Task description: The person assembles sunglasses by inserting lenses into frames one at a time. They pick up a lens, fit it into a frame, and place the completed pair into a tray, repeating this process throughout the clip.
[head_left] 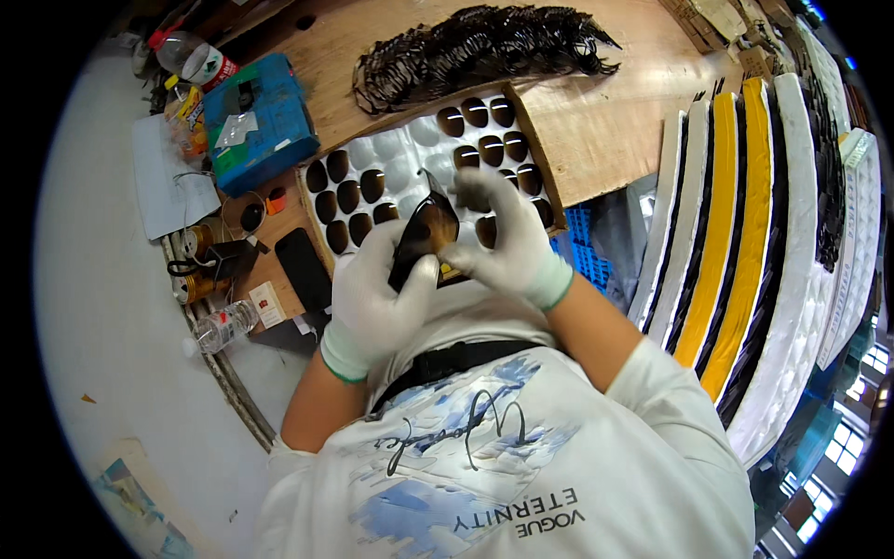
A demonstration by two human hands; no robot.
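Observation:
Both my hands wear white gloves and meet in front of my waist. My left hand point(380, 293) is closed around a pair of dark sunglasses point(430, 233), its thumb along the lower edge. A glossy brown lens faces up, and one thin temple tip points away from me. My right hand point(507, 238) is at the right side of the sunglasses, its thumb by the lens edge and its curved fingers apart from the thumb. Just beyond is a pale tray point(396, 147) with rows of brown gradient lenses; several of its pockets hold no dark lens.
A heap of dark eyeglass frames point(484, 51) lies at the back of the wooden table point(605, 126). At left are a blue box point(259, 121), a black phone point(303, 270) and several bottles. White and yellow padded strips point(717, 233) stand at right.

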